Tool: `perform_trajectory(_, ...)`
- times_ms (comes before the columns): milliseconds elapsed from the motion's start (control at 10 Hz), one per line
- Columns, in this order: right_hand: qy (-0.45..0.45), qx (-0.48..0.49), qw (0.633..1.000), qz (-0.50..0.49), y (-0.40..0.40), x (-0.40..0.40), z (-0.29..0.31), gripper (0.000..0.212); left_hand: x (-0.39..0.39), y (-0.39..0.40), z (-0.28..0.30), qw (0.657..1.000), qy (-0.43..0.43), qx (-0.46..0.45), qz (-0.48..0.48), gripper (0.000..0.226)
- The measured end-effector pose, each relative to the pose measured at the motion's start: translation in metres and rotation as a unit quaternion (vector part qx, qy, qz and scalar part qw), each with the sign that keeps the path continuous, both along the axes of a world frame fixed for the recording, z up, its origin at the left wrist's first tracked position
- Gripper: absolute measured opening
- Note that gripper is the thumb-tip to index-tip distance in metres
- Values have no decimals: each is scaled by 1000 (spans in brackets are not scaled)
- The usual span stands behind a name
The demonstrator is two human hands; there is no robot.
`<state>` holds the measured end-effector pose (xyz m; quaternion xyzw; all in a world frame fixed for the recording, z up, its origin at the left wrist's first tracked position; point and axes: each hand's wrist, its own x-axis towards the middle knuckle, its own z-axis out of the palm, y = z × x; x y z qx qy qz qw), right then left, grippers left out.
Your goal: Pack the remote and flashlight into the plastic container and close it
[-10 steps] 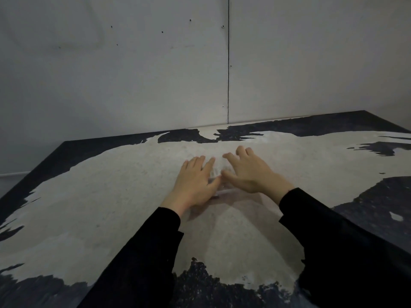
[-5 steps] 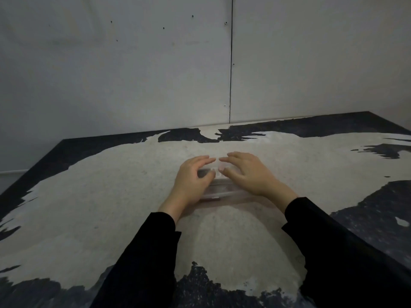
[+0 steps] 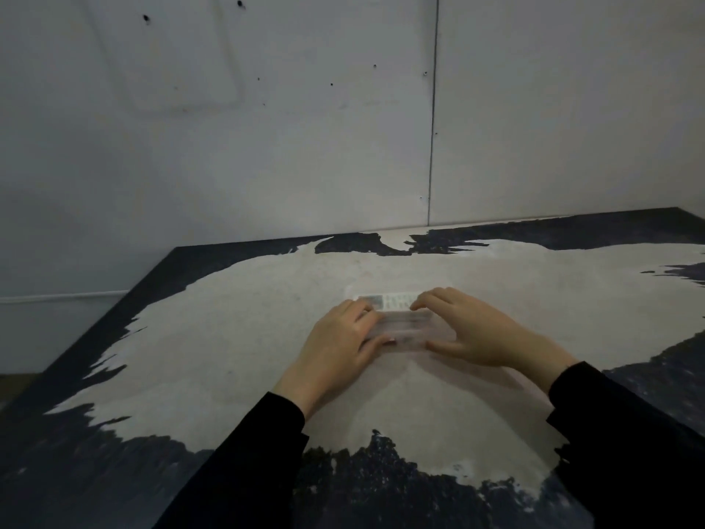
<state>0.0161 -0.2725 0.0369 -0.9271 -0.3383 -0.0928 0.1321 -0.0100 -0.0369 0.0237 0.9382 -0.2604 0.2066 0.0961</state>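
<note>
A clear plastic container (image 3: 404, 330) lies on the table in the middle of the head view, its lid down on top. My left hand (image 3: 335, 347) grips its left end, thumb along the front edge and fingers over the top. My right hand (image 3: 471, 332) grips the right end the same way. A pale strip with small printed marks (image 3: 387, 299) shows at the container's far edge; I cannot tell whether it is a label or the remote seen through the plastic. The flashlight cannot be made out.
The table (image 3: 229, 337) is dark with a large worn pale patch; its left edge runs diagonally and drops off. A grey panelled wall (image 3: 305, 147) rises right behind the table's far edge. Black sleeves cover both forearms.
Both hands have slid apart from the middle of the container's top to its two ends, uncovering the lid and the printed strip at the far edge.
</note>
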Motion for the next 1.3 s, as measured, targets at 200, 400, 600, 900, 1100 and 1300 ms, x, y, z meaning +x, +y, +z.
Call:
perform_trajectory(200,-129,-31,991,-16,80,17,-6,28,11,73,1,997,17,-22,73,41)
perform_trajectory(400,-73,33,996,36,195,56,-7,26,48,178,1,974,-7,-10,227,31)
perform_trajectory(600,-80,0,996,40,298,117,-16,46,103,258,10,939,25,46,340,28)
perform_trajectory(900,-1,-35,998,60,375,190,-16,63,177,309,8,897,112,52,425,42)
perform_trajectory(1100,-28,-78,996,43,366,187,-7,66,177,306,4,884,134,20,447,64)
perform_trajectory(1300,-26,-87,996,-19,301,171,21,63,155,253,35,928,53,78,360,60)
